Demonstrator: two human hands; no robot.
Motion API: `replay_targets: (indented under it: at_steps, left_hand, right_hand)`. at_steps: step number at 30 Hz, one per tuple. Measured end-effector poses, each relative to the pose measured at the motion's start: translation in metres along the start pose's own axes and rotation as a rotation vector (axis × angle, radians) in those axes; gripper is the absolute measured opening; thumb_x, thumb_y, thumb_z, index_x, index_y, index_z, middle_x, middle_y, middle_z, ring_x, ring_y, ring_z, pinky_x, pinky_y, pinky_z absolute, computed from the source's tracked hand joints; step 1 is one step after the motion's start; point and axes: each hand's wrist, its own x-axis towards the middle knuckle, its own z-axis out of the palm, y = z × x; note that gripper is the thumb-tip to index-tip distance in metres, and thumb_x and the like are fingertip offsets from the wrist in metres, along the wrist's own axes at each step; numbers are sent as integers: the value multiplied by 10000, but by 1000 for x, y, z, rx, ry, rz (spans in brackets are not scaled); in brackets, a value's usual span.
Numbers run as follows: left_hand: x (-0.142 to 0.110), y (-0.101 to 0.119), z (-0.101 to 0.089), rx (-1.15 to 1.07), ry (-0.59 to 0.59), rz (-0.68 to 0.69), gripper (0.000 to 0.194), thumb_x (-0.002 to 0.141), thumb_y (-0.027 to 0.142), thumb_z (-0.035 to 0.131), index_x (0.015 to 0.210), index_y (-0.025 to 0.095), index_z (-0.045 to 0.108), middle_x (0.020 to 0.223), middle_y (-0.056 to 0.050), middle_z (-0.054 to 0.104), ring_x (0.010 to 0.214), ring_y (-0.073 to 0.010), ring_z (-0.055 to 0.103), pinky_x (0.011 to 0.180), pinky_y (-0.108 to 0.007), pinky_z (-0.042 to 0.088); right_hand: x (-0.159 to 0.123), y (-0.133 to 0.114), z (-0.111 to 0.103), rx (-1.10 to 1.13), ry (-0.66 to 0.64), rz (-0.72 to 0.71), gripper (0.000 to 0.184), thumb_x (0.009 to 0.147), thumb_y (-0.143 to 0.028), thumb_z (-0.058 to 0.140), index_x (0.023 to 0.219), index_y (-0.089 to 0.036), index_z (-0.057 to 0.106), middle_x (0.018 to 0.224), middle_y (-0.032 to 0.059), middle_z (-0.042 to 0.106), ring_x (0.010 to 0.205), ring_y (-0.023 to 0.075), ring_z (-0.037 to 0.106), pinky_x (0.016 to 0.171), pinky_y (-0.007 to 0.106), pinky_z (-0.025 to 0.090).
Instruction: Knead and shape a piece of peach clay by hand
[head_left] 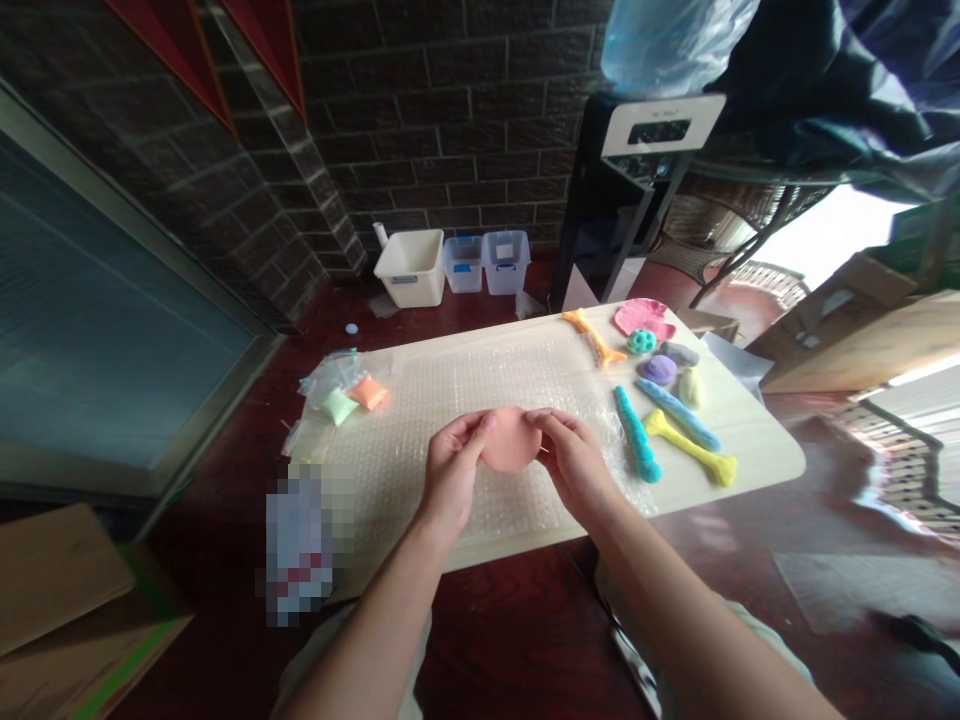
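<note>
A flat, round disc of salmon-coloured modelling clay (pixel 511 440) is held up over the table, facing me. My left hand (pixel 459 460) pinches its left edge between thumb and fingers. On the opposite edge, my right hand (pixel 574 455) grips the disc with thumb and fingertips. Beneath both hands lies a sheet of bubble wrap (pixel 450 375) on the pale wooden table (pixel 765 440). Right of my right hand are a teal twisted clay stick (pixel 636 435), a yellow bone-shaped clay piece (pixel 694 448) and a blue clay roll (pixel 679 412).
At the table's left are an orange clay packet (pixel 368 392), a green packet (pixel 337 405) and clear plastic bags. An orange clay bone (pixel 595 337), pink clay piece (pixel 643 319) and purple clay lump (pixel 658 370) lie far right. Behind stand plastic bins (pixel 411 268) and a water dispenser (pixel 626 190).
</note>
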Motion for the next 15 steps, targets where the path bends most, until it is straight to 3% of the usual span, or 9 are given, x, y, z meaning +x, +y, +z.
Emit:
replay_targets:
  at_steps: [5, 9, 15]
  left_hand:
    - [1, -1, -2, 28, -19, 19, 263, 872, 392, 823, 1035, 185, 821, 1058, -106, 812, 986, -232, 727, 958, -368, 521]
    - [0, -2, -2, 36, -23, 16, 294, 870, 402, 827, 1058, 175, 814, 1069, -111, 808, 992, -224, 726, 969, -363, 521]
    - [0, -3, -2, -28, -74, -47, 334, 849, 425, 846, 1060, 170, 804, 1071, -112, 803, 964, -210, 723, 874, -320, 536]
  right_hand:
    - [0, 3, 0, -64, -49, -42, 347, 795, -507, 846, 835, -166, 797, 740, 19, 674, 674, 139, 563, 633, 274, 445]
    - [3, 8, -2, -80, -23, -79, 363, 788, -523, 864, 761, -169, 791, 699, 15, 648, 656, 135, 536, 627, 277, 432]
    - [3, 7, -2, 19, -1, -47, 361, 789, -540, 860, 763, -188, 784, 702, 13, 662, 658, 145, 559, 635, 287, 452]
